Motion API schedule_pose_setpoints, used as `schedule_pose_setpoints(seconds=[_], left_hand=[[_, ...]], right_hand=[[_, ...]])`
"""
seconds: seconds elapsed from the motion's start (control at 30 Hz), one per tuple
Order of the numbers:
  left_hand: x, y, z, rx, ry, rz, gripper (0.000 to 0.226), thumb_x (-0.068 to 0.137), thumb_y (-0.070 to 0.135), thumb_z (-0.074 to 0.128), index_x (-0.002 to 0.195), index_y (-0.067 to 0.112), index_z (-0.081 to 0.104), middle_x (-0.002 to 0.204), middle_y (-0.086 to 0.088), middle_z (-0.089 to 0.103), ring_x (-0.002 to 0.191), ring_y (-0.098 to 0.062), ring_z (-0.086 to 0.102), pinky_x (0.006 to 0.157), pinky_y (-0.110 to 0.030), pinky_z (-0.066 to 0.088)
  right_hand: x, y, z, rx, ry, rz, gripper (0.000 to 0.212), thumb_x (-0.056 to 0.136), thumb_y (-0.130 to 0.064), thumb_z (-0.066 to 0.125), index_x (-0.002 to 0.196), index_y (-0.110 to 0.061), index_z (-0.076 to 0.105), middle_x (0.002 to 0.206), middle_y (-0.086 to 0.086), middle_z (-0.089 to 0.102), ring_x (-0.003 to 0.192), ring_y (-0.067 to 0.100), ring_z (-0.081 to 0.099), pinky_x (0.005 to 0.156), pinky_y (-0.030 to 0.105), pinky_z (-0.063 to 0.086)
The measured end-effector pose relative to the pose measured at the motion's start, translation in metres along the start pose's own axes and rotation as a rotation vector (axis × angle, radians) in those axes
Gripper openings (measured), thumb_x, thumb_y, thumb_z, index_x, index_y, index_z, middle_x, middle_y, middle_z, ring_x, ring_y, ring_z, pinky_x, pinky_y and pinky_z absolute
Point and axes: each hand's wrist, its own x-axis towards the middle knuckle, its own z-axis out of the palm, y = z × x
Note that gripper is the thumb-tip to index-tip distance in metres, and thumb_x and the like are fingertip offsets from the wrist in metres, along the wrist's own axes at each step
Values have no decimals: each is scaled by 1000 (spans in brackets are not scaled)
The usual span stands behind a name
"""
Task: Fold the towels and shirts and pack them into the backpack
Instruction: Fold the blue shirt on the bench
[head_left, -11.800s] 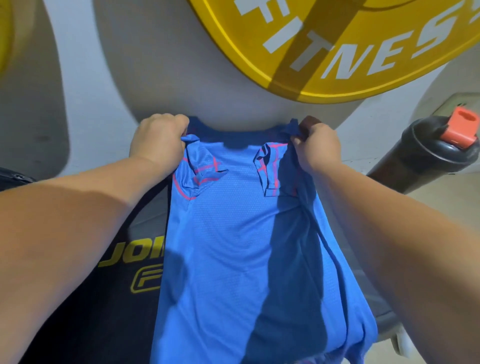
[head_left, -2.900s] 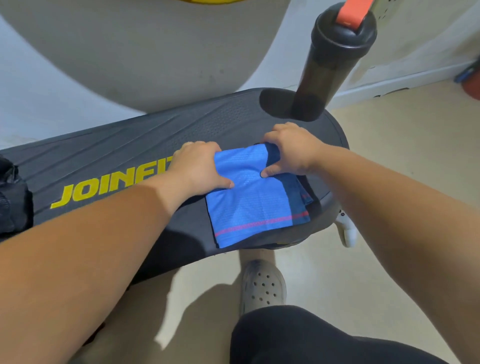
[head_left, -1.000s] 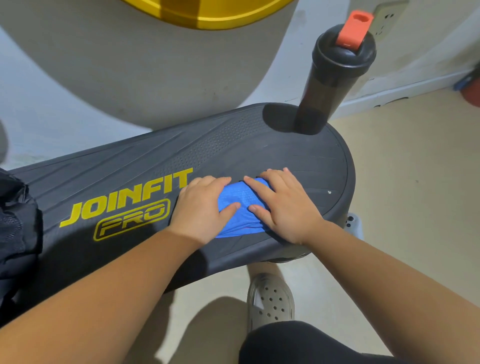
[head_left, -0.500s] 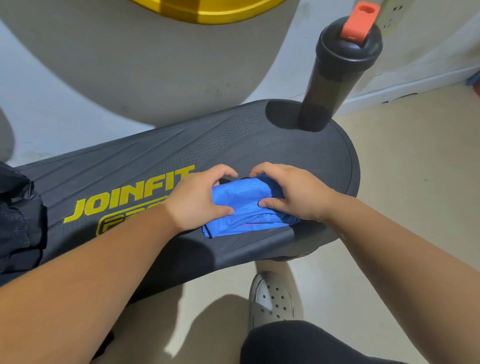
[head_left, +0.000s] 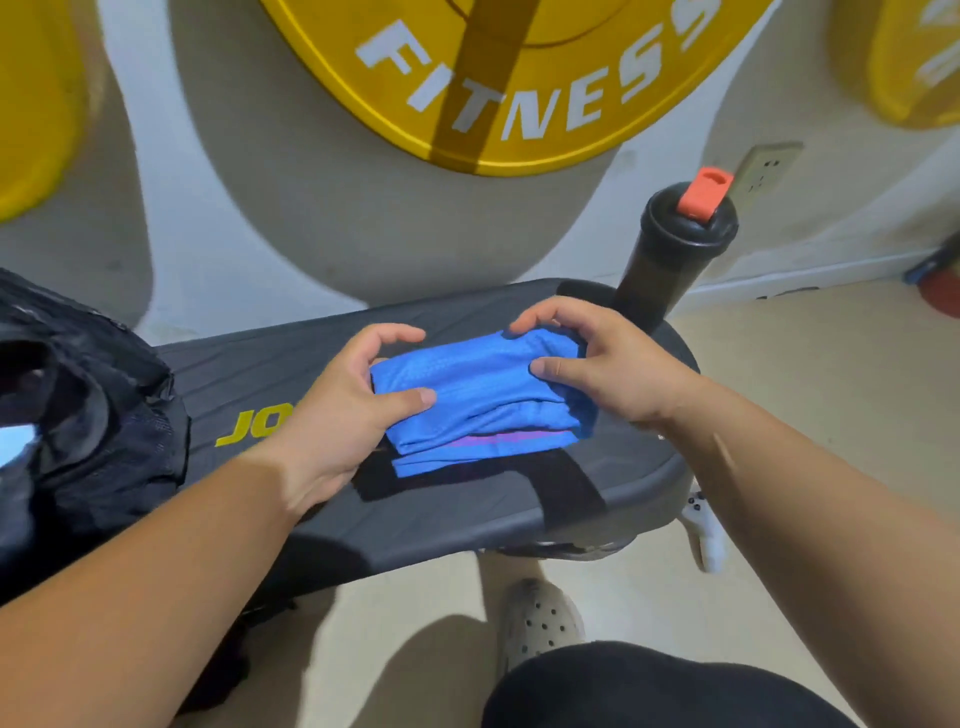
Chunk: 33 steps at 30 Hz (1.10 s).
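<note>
Black mesh and nylon: the backpack (head_left: 93, 415) slumps on the left end of the board (head_left: 467, 519), its mouth seemingly gaping upward. Next along the board, the left hand (head_left: 337, 415) grips the left end of the shirt (head_left: 483, 395), thumb laid over the top and fingers curled round the far edge. The shirt, blue mesh with a pink stripe at its near hem, is folded into a thick little bundle over the board's right half. A dark shadow beneath suggests it is just raised off the surface, though I cannot be sure. The right hand (head_left: 613, 364) clamps the bundle's right end the same way, so the hands are apart with the shirt between them. A bottle (head_left: 670, 260) stands at the board's far right corner, near the right hand.

Such cloth should be light, soft and a bit slippery, with no stiffness to keep its folds. Layers sag open along the near edge. Pinching both ends through all layers, or sliding a palm beneath, looks the safest hold for carrying it toward the board's left end.
</note>
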Motion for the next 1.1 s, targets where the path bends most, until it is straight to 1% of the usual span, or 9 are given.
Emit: schedule_pose_setpoints(seconds=[0.13, 0.27, 0.37, 0.47, 0.53, 0.67, 0.93, 1.03, 1.1], left_hand=[[-40, 31, -32, 60, 38, 99, 46, 86, -4, 70, 111, 34, 62, 116, -16, 64, 101, -40, 67, 96, -59, 52], [-84, 54, -62, 138, 105, 150, 49, 80, 6, 74, 113, 39, 60, 113, -9, 64, 99, -35, 68, 96, -56, 52], [-118, 57, -82, 213, 118, 135, 53, 83, -2, 74, 111, 41, 60, 104, -1, 65, 92, -25, 69, 91, -45, 56], [-145, 53, -98, 262, 124, 99, 58, 78, 0, 79, 112, 43, 59, 106, 1, 64, 89, -15, 67, 80, -26, 57], [-155, 47, -108, 251, 151, 83, 59, 75, 0, 81, 111, 41, 59, 106, -4, 64, 82, -14, 67, 73, -24, 58], [-169, 39, -120, 313, 250, 113, 53, 73, 4, 79, 106, 38, 55, 102, -11, 62, 86, -35, 64, 72, -49, 56], [-189, 3, -189, 334, 436, 78, 40, 72, 9, 82, 97, 27, 55, 94, -29, 62, 68, -36, 55, 60, -43, 48], [-192, -5, -209, 361, 524, 142, 34, 74, 10, 81, 95, 28, 60, 90, -21, 65, 72, -39, 58, 65, -46, 51], [-191, -9, -221, 300, 567, 182, 30, 78, 18, 78, 100, 33, 64, 91, -7, 68, 79, -33, 63, 74, -49, 56]], right_hand=[[-6, -51, 15, -23, 18, -27, 18, 92, -6, 66, 87, -22, 73, 94, 21, 63, 69, 41, 52, 58, 47, 47], [-16, -104, 44, -135, 43, -15, 16, 90, -11, 69, 89, -26, 74, 74, -7, 58, 52, 13, 47, 48, 25, 42], [-25, -132, 74, -271, 60, -2, 16, 86, -15, 72, 90, -30, 74, 102, -4, 58, 74, 9, 60, 61, 17, 49], [-33, -147, 108, -320, 36, 38, 18, 78, -26, 80, 92, -32, 72, 109, -8, 54, 93, 3, 55, 70, 7, 40], [-35, -152, 130, -349, 32, 66, 27, 71, -31, 86, 92, -32, 70, 108, -9, 51, 92, 2, 53, 69, 6, 38], [-29, -160, 169, -425, 84, 68, 31, 69, -24, 85, 90, -32, 65, 108, -5, 48, 88, 5, 52, 66, 5, 36], [-8, -180, 250, -450, 140, -56, 32, 72, -11, 75, 97, -28, 64, 107, -7, 42, 90, 11, 53, 79, 23, 45], [5, -194, 289, -441, 163, -94, 49, 70, -8, 72, 112, -28, 56, 112, -4, 43, 92, 20, 57, 81, 34, 50], [14, -206, 311, -354, 194, -106, 62, 71, -10, 73, 123, -30, 46, 116, -5, 46, 95, 16, 53, 79, 29, 46]])
